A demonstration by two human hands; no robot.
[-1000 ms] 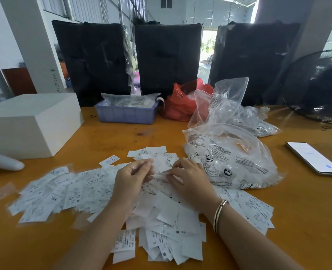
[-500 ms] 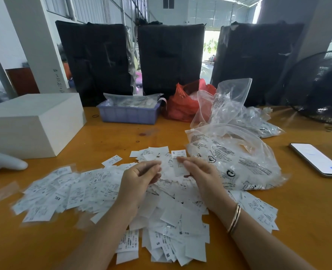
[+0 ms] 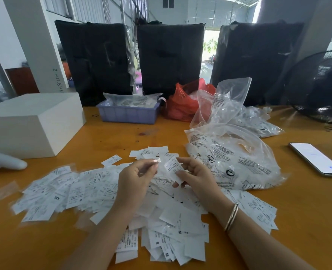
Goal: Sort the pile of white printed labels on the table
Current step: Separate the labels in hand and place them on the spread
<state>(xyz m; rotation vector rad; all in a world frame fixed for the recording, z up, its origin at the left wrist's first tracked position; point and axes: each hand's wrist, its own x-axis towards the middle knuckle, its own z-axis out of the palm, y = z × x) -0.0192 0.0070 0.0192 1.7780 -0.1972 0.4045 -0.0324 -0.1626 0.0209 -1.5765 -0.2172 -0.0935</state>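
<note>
Both hands hover over the pile of labels (image 3: 141,195), which sprawls across the near half of the tabletop (image 3: 307,221). The right hand (image 3: 196,178) pinches one label (image 3: 173,168), an S showing, fingers curled around it. The left hand (image 3: 136,178) curls beside it; whether it grips anything, the view doesn't settle. The danger: these slips are thin and overlapping, so a second could cling unseen and land in the wrong size. A sleeve sweep could scatter them toward the plastic bag (image 3: 235,156).
</note>
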